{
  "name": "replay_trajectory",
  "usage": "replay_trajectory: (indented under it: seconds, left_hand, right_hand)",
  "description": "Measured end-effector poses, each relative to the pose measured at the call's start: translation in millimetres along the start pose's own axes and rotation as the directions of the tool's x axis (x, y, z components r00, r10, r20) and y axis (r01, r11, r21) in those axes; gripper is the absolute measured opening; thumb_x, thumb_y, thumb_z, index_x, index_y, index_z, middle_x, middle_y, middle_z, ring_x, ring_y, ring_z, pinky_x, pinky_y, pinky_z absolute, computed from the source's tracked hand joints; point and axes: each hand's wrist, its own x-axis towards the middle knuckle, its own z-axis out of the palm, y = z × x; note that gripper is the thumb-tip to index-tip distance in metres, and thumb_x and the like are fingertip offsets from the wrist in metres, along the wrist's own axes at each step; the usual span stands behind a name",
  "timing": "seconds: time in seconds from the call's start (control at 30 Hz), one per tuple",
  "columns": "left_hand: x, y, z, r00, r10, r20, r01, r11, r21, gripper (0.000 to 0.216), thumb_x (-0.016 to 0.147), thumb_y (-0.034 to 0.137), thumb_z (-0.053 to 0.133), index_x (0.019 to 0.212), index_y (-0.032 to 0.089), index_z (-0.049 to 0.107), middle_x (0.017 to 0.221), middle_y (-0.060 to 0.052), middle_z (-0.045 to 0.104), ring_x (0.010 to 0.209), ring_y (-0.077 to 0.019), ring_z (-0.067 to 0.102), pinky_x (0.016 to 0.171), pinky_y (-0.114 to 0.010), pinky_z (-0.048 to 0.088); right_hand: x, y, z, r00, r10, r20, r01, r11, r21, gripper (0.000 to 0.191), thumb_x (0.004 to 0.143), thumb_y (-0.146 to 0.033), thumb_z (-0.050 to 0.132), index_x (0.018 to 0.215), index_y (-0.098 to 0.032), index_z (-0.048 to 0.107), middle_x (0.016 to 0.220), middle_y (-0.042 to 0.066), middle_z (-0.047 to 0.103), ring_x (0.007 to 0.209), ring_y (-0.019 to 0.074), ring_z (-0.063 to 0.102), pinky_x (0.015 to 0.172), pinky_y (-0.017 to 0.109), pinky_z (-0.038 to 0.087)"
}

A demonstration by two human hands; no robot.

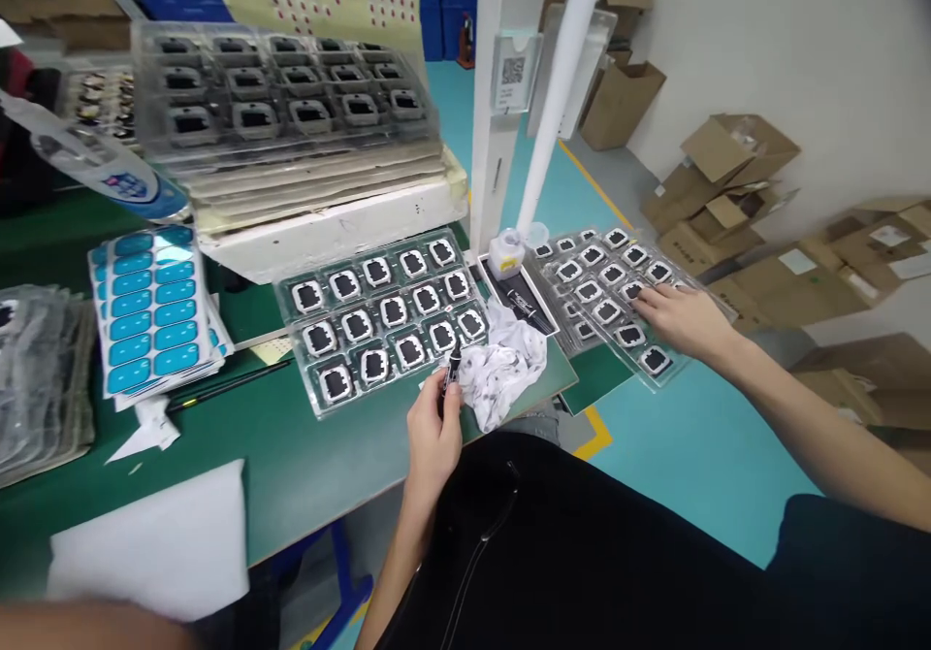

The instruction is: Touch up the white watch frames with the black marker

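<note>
My left hand [434, 422] is closed around a black marker pen [452, 364], held upright at the front edge of the bench. Just behind it lies a clear plastic tray [314, 400] with rows of white-rimmed black parts [394, 311]. A crumpled, spotted white cloth [509, 364] rests right beside the pen. Off to the right, my right hand [673, 315] reaches over another clear tray [658, 378], its bent fingers pinched at one of the white-rimmed black parts [631, 290]. The fingertips partly hide that part.
A small white bottle [506, 254] stands beside a black-lined box [534, 315]. Stacked trays [291, 126] rise at the back, near a clear bottle [109, 165]. Blue label sheets [152, 310] lie left. A white post [495, 97] stands behind. Someone's blurred arm [87, 626] crosses the lower left corner.
</note>
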Motion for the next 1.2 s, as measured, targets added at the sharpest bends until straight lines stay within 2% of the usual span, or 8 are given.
replay_trajectory:
  seconds: [0.27, 0.43, 0.6, 0.7, 0.83, 1.0, 1.1, 1.2]
  left_hand:
    - [-0.8, -5.3, -0.4, 1.000, 0.004, 0.006, -0.004, 1.000, -0.023, 0.040, 0.112, 0.051, 0.060, 0.137, 0.022, 0.070, 0.101, -0.007, 0.080, 0.087, -0.0242, 0.076, 0.081, -0.035, 0.058]
    - [-1.4, -4.6, 4.9, 0.999, -0.005, -0.042, 0.001, 0.995, -0.102, 0.039, 0.111, 0.053, 0.063, 0.136, 0.023, 0.071, 0.099, -0.007, 0.078, 0.084, -0.0226, 0.075, 0.078, -0.034, 0.058]
    - [-0.3, 9.6, 6.4, 0.990, -0.004, -0.138, -0.043, 0.941, -0.335, 0.035, 0.111, 0.055, 0.064, 0.125, 0.024, 0.070, 0.089, -0.003, 0.073, 0.073, -0.0169, 0.066, 0.068, -0.028, 0.052]
    - [-2.7, 21.8, 3.7, 0.982, -0.034, -0.188, -0.073, 0.843, -0.532, 0.033, 0.110, 0.056, 0.067, 0.114, 0.023, 0.069, 0.086, -0.002, 0.069, 0.068, -0.0138, 0.061, 0.058, -0.025, 0.045]
    - [-18.7, 32.9, -1.9, 0.980, -0.100, -0.173, -0.049, 0.718, -0.694, 0.035, 0.106, 0.057, 0.073, 0.108, 0.024, 0.062, 0.087, -0.002, 0.070, 0.065, -0.0125, 0.061, 0.052, -0.022, 0.040]
    - [-45.1, 40.9, -8.9, 0.985, -0.079, -0.156, -0.045, 0.747, -0.663, 0.046, 0.089, 0.045, 0.094, 0.110, 0.025, 0.058, 0.098, -0.002, 0.071, 0.075, -0.0122, 0.063, 0.069, -0.024, 0.052]
    - [-53.0, 42.4, -9.6, 0.966, -0.156, -0.205, 0.002, 0.800, -0.600, 0.053, 0.080, 0.039, 0.101, 0.103, 0.024, 0.056, 0.098, 0.000, 0.069, 0.084, -0.0141, 0.068, 0.080, -0.026, 0.057]
    - [-52.4, 37.9, -6.6, 0.920, -0.269, -0.285, 0.045, 0.795, -0.605, 0.053, 0.083, 0.042, 0.098, 0.099, 0.025, 0.050, 0.098, 0.000, 0.067, 0.091, -0.0171, 0.073, 0.076, -0.027, 0.057]
  right_hand:
    - [-49.0, -40.1, -48.4, 0.997, -0.058, -0.042, 0.050, 0.984, -0.169, 0.033, 0.101, 0.005, 0.051, 0.120, -0.010, 0.074, 0.116, 0.012, 0.074, 0.099, 0.0263, 0.062, 0.078, 0.038, 0.041]
    - [-51.6, -78.4, -73.0, 0.997, -0.030, -0.071, 0.025, 0.997, -0.075, 0.024, 0.099, 0.002, 0.054, 0.109, -0.011, 0.071, 0.105, 0.011, 0.069, 0.092, 0.0251, 0.063, 0.071, 0.037, 0.040]
    - [-26.5, -121.7, -90.2, 0.994, 0.057, -0.089, -0.050, 0.996, 0.072, 0.017, 0.101, -0.007, 0.056, 0.087, -0.015, 0.061, 0.088, 0.008, 0.057, 0.073, 0.0215, 0.057, 0.054, 0.033, 0.023]
    - [-0.3, -144.3, -105.7, 0.997, 0.059, -0.056, -0.050, 0.987, 0.151, 0.024, 0.108, -0.017, 0.054, 0.086, -0.015, 0.061, 0.085, 0.007, 0.055, 0.070, 0.0207, 0.057, 0.052, 0.031, 0.023]
    - [33.7, -168.9, -126.5, 0.992, 0.086, 0.094, -0.108, 0.962, 0.251, 0.022, 0.108, -0.018, 0.052, 0.090, -0.013, 0.064, 0.089, 0.009, 0.060, 0.070, 0.0207, 0.060, 0.054, 0.031, 0.027]
    - [55.9, -195.0, -137.6, 0.980, 0.144, 0.141, -0.183, 0.929, 0.321, 0.023, 0.109, -0.022, 0.050, 0.092, -0.015, 0.064, 0.090, 0.009, 0.063, 0.070, 0.0218, 0.061, 0.059, 0.034, 0.027]
    - [59.3, -208.5, -137.5, 0.978, 0.177, 0.112, -0.205, 0.914, 0.351, 0.021, 0.108, -0.023, 0.051, 0.092, -0.017, 0.063, 0.089, 0.008, 0.064, 0.068, 0.0216, 0.060, 0.060, 0.035, 0.024]
    - [61.7, -218.5, -134.9, 0.973, 0.220, 0.070, -0.230, 0.896, 0.380, 0.018, 0.105, -0.023, 0.053, 0.090, -0.018, 0.062, 0.090, 0.008, 0.065, 0.070, 0.0220, 0.062, 0.060, 0.035, 0.022]
